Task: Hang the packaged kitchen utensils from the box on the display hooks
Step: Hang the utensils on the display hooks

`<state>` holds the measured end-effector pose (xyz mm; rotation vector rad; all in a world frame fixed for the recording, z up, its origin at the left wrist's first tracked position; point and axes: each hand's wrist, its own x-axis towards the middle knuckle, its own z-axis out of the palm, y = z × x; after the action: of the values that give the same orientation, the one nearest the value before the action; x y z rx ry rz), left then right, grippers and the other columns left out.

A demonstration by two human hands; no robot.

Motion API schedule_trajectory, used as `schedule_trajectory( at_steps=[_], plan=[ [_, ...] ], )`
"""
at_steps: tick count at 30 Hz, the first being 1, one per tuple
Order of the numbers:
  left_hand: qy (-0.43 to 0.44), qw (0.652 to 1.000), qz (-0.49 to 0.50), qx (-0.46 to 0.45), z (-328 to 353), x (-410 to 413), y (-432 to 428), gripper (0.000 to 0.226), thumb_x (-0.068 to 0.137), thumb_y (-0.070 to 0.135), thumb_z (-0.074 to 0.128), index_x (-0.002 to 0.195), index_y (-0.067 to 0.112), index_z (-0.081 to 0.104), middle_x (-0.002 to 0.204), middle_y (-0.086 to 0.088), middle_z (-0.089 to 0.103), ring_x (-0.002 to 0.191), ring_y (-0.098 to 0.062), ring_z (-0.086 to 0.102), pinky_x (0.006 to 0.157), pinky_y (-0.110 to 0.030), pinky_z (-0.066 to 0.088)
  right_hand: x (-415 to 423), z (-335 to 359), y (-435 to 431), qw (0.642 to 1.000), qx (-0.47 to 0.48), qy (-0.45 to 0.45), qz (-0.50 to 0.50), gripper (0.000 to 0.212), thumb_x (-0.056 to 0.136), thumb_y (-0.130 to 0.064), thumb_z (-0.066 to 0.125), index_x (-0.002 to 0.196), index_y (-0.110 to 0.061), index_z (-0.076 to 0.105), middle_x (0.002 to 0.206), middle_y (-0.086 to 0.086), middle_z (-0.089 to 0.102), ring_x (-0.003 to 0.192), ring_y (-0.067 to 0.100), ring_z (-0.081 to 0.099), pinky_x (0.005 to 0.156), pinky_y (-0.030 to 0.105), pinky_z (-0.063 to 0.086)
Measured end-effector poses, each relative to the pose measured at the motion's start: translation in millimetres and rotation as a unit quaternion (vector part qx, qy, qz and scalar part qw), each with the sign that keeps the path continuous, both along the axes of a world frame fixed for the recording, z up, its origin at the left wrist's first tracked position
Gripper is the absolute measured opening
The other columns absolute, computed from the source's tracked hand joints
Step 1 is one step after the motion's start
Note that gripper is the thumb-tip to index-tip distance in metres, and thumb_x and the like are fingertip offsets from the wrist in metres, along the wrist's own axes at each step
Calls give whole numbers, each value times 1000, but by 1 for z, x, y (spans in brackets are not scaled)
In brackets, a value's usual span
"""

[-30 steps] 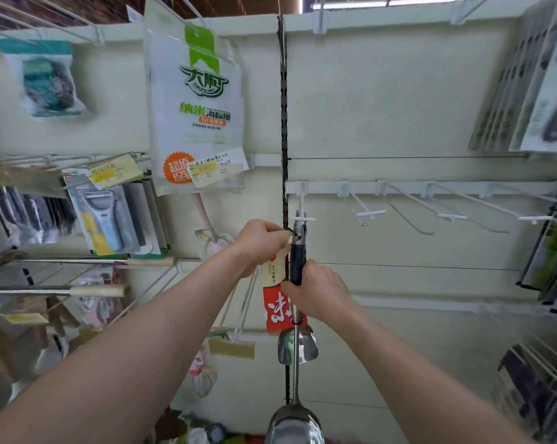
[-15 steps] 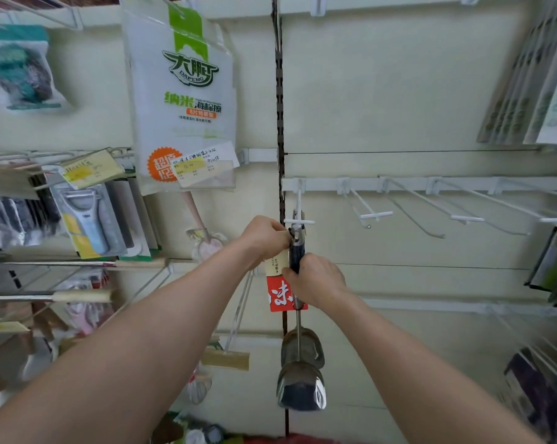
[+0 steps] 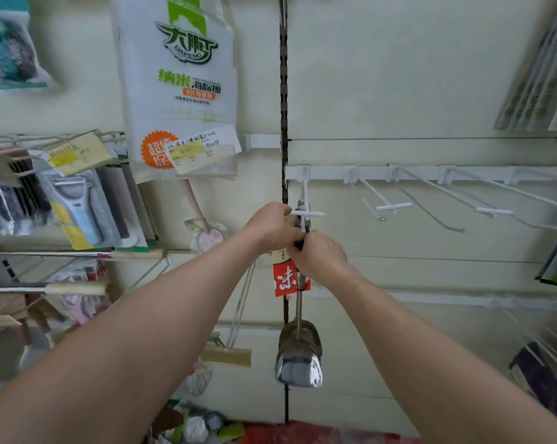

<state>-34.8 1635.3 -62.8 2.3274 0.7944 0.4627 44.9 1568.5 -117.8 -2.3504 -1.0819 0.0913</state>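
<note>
A person's left hand and right hand work a steel spatula onto the tip of a display hook, each grip clamped on its dark handle above a red tag, the blade hanging free below. The hanging hole appears to sit at the hook's crossbar end, so the next move is likely a level push along the wire toward the rail. A slotted upright stands just left; bare hooks leave open room to the right.
</note>
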Motion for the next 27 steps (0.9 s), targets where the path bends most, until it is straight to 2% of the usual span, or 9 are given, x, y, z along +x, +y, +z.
schedule_trajectory(
  at_steps=[4, 8, 12, 15, 17, 19, 21, 23, 27],
  plan=[
    [-2, 1000, -7, 10, -2, 5, 3, 13, 84, 15, 67, 85, 11, 54, 91, -10, 60, 75, -22, 51, 66, -31, 42, 0, 4, 2, 1000, -5, -18, 8, 33, 97, -26, 39, 65, -18, 43, 68, 0, 48, 71, 25, 52, 51, 30, 34],
    [-17, 1000, 7, -5, -10, 4, 4, 21, 82, 16, 66, 100, 6, 60, 94, -12, 63, 75, -24, 54, 64, -33, 45, 0, 3, 1, 1000, -7, -1, -7, 25, 96, -26, 41, 79, -11, 52, 76, 4, 55, 73, 26, 52, 56, 31, 36],
    [-12, 999, 34, 9, -10, -1, 1, 23, 83, 20, 64, 101, 8, 57, 89, -9, 61, 75, -25, 57, 63, -34, 47, -2, 9, -4, 999, -38, -22, -18, 19, 95, -24, 44, 83, -13, 54, 80, 4, 58, 76, 26, 54, 52, 29, 33],
    [0, 998, 59, 26, -11, -9, -1, 23, 87, 22, 62, 105, 13, 50, 96, -5, 60, 84, -24, 61, 77, -38, 56, -8, 17, -13, 997, -57, -48, -25, 12, 94, -20, 46, 87, -14, 52, 73, 0, 51, 76, 24, 52, 48, 27, 30],
    [6, 996, 81, 23, -13, -16, -3, 30, 87, 19, 63, 114, 12, 51, 107, -7, 62, 94, -25, 63, 84, -41, 55, -14, 23, -21, 996, -55, -65, -25, 11, 95, -20, 47, 85, -14, 51, 69, -1, 47, 73, 22, 50, 46, 26, 28],
    [14, 994, 101, 26, -17, -24, -6, 38, 88, 18, 64, 123, 10, 50, 116, -6, 61, 98, -25, 62, 85, -37, 54, -21, 26, -28, 995, -48, -87, -21, 12, 95, -19, 48, 84, -14, 50, 68, -1, 47, 70, 21, 49, 46, 26, 28],
    [26, 992, 119, 36, -22, -32, -8, 36, 89, 19, 63, 122, 10, 53, 114, -6, 60, 95, -24, 60, 82, -34, 52, -29, 28, -32, 994, -42, -104, -10, 9, 94, -19, 48, 88, -14, 52, 72, 0, 50, 72, 22, 50, 46, 26, 28],
    [34, 990, 125, 48, -25, -41, -11, 25, 90, 19, 61, 114, 12, 58, 109, -6, 60, 91, -24, 57, 82, -34, 50, -37, 29, -32, 995, -43, -95, 4, 10, 95, -21, 48, 94, -14, 55, 81, 2, 54, 77, 23, 53, 48, 26, 31],
    [30, 987, 149, 58, -26, -66, -12, 26, 89, 21, 62, 113, 12, 63, 114, -5, 63, 107, -26, 58, 96, -37, 47, -61, 31, -31, 994, -63, -81, 26, 26, 96, -32, 50, 110, -11, 56, 103, 8, 60, 90, 26, 55, 66, 31, 39]
  ],
)
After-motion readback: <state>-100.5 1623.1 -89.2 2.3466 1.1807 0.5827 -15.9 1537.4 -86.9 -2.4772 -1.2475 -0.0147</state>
